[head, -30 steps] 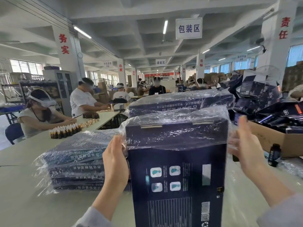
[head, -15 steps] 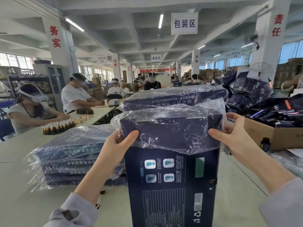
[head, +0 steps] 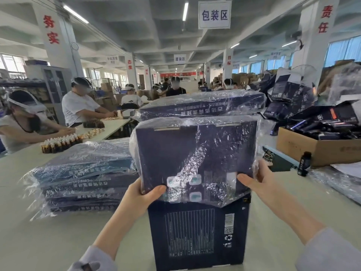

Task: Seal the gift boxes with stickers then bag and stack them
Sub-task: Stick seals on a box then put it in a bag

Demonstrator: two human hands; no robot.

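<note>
While my left grip [head: 140, 194] and right grip [head: 256, 180] clutch the clear bag [head: 195, 149], it sleeves only the upper half of the gift box [head: 197, 235]; can't see inside the box tbh.

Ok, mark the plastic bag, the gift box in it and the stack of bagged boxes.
plastic bag [head: 197, 153]: head view, crinkled front over the box top.
gift box [head: 195, 237]: head view, bare lower front panel.
stack of bagged boxes [head: 82, 173]: head view, near side of top box.

Both forearms reach forward out of grey sleeves [head: 93, 259], converging. The left hand [head: 143, 194] and right hand [head: 257, 178] each pinch the lower edge of the plastic bag [head: 195, 153], thumbs pointing inward across its front, fingers hidden behind
</note>
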